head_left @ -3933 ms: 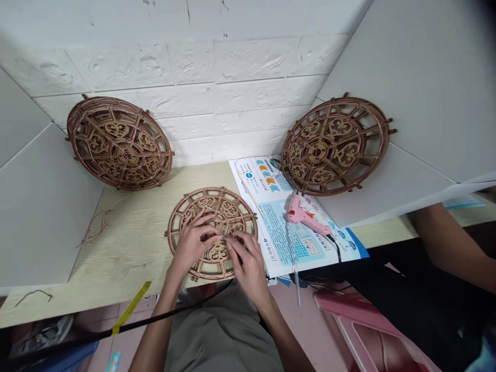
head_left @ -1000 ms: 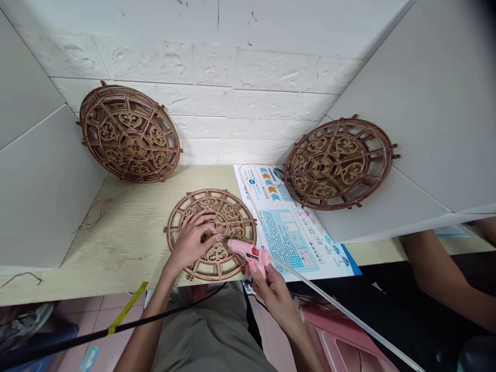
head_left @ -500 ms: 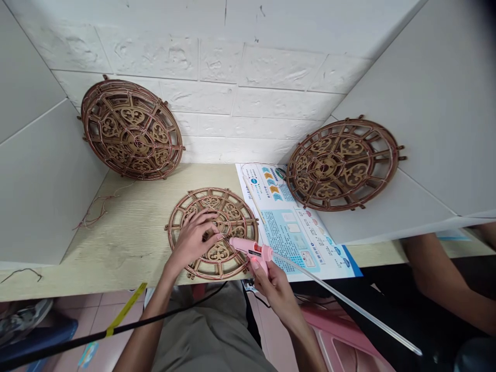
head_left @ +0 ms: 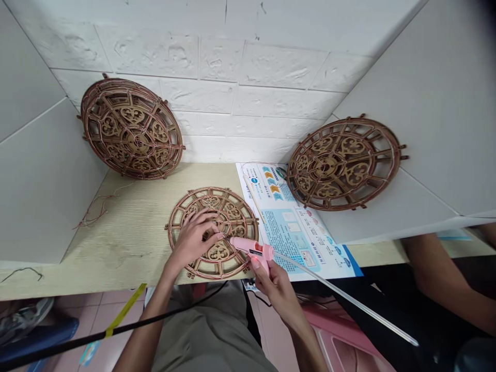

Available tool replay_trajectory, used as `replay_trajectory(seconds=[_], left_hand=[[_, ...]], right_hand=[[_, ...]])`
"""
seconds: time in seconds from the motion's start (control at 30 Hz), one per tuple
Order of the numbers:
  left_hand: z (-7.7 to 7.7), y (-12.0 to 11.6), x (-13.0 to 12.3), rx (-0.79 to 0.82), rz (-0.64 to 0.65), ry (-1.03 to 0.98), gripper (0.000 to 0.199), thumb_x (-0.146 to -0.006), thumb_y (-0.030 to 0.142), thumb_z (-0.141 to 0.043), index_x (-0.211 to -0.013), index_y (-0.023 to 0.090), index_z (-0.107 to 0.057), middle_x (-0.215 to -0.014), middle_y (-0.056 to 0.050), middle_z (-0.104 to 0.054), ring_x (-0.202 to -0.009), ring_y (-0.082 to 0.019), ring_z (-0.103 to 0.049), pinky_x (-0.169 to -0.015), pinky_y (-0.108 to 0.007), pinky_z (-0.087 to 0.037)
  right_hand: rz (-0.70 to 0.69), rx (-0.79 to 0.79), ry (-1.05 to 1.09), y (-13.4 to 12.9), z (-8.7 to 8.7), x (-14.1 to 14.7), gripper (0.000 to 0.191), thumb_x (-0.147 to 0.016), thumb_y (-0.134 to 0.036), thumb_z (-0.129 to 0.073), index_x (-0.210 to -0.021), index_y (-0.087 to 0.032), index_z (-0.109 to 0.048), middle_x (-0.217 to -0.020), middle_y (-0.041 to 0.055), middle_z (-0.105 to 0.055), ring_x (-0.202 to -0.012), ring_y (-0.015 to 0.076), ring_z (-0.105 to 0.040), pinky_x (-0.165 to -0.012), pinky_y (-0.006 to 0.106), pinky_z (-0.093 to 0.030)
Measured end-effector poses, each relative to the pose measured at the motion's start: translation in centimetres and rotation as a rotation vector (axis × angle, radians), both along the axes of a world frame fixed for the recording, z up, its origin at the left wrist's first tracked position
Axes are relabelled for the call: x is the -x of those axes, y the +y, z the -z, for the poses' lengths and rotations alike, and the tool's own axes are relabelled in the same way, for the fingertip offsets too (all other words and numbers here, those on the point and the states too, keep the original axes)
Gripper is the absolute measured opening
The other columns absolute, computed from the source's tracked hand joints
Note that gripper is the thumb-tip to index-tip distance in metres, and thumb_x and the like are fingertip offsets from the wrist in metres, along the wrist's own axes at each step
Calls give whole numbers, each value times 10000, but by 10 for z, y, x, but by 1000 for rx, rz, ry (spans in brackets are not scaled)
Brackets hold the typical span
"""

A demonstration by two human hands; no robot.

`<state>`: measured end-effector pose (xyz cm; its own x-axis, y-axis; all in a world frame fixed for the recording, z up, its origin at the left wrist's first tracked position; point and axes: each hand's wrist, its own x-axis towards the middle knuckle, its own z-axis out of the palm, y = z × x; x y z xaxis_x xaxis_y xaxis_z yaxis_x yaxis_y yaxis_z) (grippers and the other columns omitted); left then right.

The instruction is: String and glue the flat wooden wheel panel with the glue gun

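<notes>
A round laser-cut wooden wheel with heart-shaped fretwork lies flat on the table. My left hand rests on it with the fingers spread across the lattice, hiding its centre. My right hand is shut around a pink hot glue gun, whose nozzle points left, just above the wheel's lower right part. A long translucent glue stick runs from the back of the gun toward the lower right.
Two similar wooden wheels lean against the white brick wall and side panels. A printed instruction sheet lies on the wooden table. A co-worker's arm reaches in at the right.
My right hand has left the wheel and lifted the glue gun off the sheet, bringing it over the wheel. My left hand stays on the wheel. The view has shifted slightly.
</notes>
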<state>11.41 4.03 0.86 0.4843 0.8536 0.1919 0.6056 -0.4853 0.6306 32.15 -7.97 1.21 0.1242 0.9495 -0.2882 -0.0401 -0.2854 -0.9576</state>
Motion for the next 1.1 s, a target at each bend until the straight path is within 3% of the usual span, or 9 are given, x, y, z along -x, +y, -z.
replay_trajectory(seconds=[0.33, 0.5, 0.8, 0.93, 1.1], left_hand=[[0, 0, 1, -5, 5, 13, 167, -940, 372, -633, -845, 242, -675, -1383, 4, -629, -1416, -250, -443, -1229, -517, -237], [0, 1, 0, -5, 5, 22, 150, -939, 363, -636, -856, 242, -671, -1385, 4, -628, -1408, -252, -452, -1229, -523, -229], [-2, 0, 1, 5, 1, 16, 176, -943, 368, -627, -848, 231, -685, -1378, -8, -631, -1418, -258, -437, -1223, -519, -246], [1, 0, 1, -7, 0, 16, 161, -935, 366, -638, -862, 233, -691, -1378, -11, -632, -1418, -265, -444, -1225, -527, -249], [3, 1, 2, -13, -1, 5, 117, -917, 335, -661, -876, 231, -696, -1370, -19, -638, -1423, -267, -443, -1223, -522, -260]], right_hand=[[-26, -17, -41, -1, -3, -2, 575, -761, -742, -682, -696, -217, -459, -592, -69, -291, -524, 89, -248, -449, 234, -237], [14, -58, -159, -5, 1, -4, 537, -785, -722, -676, -797, -192, -593, -592, -47, -371, -543, 114, -322, -442, 239, -269], [-56, -109, -304, -10, 3, -7, 539, -854, -716, -601, -876, -180, -658, -661, 20, -546, -685, 189, -528, -556, 262, -451], [-73, -58, -275, -22, 8, -19, 565, -824, -704, -649, -1039, -183, -690, -823, 65, -651, -796, 222, -592, -652, 288, -516], [-97, 94, -132, -40, 14, -42, 645, -815, -667, -690, -1247, -189, -647, -870, 48, -662, -748, 190, -594, -685, 305, -543]])
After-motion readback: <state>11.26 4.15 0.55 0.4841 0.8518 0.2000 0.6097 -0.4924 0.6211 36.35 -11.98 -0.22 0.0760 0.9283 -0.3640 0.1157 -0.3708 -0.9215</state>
